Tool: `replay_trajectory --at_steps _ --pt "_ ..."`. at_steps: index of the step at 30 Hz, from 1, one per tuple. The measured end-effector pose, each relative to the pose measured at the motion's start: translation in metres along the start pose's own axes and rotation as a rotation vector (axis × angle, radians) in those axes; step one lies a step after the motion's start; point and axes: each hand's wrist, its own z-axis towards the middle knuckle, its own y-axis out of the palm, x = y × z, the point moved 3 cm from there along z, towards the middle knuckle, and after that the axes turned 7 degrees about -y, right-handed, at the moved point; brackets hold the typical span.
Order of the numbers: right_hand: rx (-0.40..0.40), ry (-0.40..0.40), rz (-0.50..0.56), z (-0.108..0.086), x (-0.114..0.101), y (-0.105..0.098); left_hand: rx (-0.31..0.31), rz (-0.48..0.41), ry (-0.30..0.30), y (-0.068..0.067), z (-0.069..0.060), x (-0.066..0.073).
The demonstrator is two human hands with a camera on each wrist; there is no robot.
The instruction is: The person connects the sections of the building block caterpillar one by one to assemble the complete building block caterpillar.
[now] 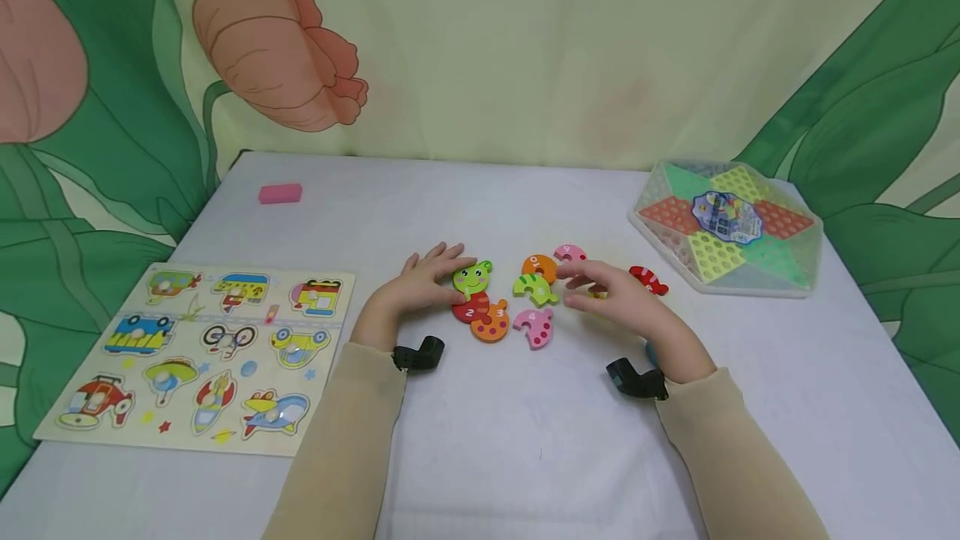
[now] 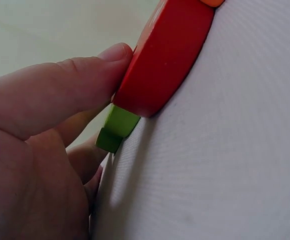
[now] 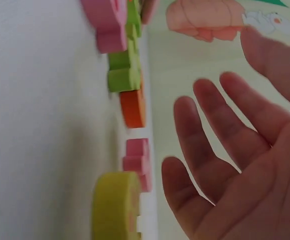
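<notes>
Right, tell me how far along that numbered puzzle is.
Looks done: the green smiling head, red 2 piece and orange 3 piece sit together in a row. In hand: the left hand touches the red 2 piece; the right hand holds nothing. Left: the pink 4 piece, green striped piece and red striped piece, among others, lie outside that row.

To me the red piece (image 2: 170,55) looks like smooth painted wood, the surface (image 2: 225,140) woven matt cloth, the box (image 1: 772,282) glossy clear plastic.
</notes>
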Motion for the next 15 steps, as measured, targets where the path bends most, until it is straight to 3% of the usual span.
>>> replay_trajectory --at_steps 5,10,15 --pt "-0.121 0.003 0.044 -0.001 0.007 0.008 -0.001 0.007 0.016 0.001 0.001 0.000" --pt "-0.201 0.050 0.049 0.000 0.007 0.020 -0.003 0.002 0.008 0.000 0.001 -0.001" --pt "-0.257 0.034 0.046 0.000 0.002 0.032 0.001 0.000 0.007 0.001 0.002 -0.003"
